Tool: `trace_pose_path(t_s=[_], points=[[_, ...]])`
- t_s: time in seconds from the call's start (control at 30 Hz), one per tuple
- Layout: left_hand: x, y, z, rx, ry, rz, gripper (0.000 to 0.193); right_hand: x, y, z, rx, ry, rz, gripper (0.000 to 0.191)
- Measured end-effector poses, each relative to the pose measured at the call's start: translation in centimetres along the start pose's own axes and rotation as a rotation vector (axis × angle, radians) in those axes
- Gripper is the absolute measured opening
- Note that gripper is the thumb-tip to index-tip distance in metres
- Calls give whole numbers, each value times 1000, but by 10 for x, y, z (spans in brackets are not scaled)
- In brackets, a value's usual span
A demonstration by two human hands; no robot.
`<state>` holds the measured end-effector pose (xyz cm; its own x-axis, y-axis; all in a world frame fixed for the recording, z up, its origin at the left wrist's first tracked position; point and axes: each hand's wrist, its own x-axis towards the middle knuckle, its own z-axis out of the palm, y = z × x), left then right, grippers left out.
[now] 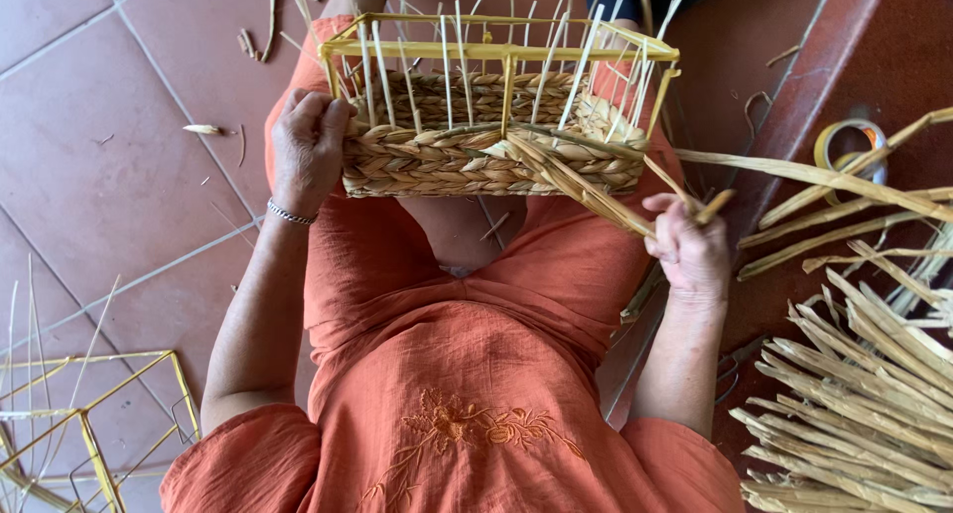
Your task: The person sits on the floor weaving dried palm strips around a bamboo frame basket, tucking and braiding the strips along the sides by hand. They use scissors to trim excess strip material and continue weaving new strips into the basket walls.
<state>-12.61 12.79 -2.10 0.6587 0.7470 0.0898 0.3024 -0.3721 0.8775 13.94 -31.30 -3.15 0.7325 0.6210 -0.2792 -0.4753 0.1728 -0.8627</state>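
Note:
A half-woven basket (496, 151) rests on my lap, its lower walls made of braided straw and its yellow wire frame (501, 49) with thin upright stakes still bare above. My left hand (306, 148) grips the basket's left end. My right hand (687, 245) is closed on flat dried straw strands (586, 191) that run from the basket's front wall down to the right. I wear an orange embroidered dress.
A pile of dried straw strips (864, 394) lies at the right on a red floor. A roll of tape (852, 141) sits beyond it. An empty yellow wire frame (94, 424) stands at the lower left on pink tiles. Scissors (733, 366) lie near my right elbow.

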Motion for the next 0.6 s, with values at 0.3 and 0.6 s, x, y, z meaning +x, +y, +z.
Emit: trace_pose_path(t_s=[0.3,0.6], points=[[4,11,1,103,31,-10,16,11,-41,-31,386,435,-273,21],[-13,95,34,326,42,444,17,-38,-20,55,-1060,354,-378,22]])
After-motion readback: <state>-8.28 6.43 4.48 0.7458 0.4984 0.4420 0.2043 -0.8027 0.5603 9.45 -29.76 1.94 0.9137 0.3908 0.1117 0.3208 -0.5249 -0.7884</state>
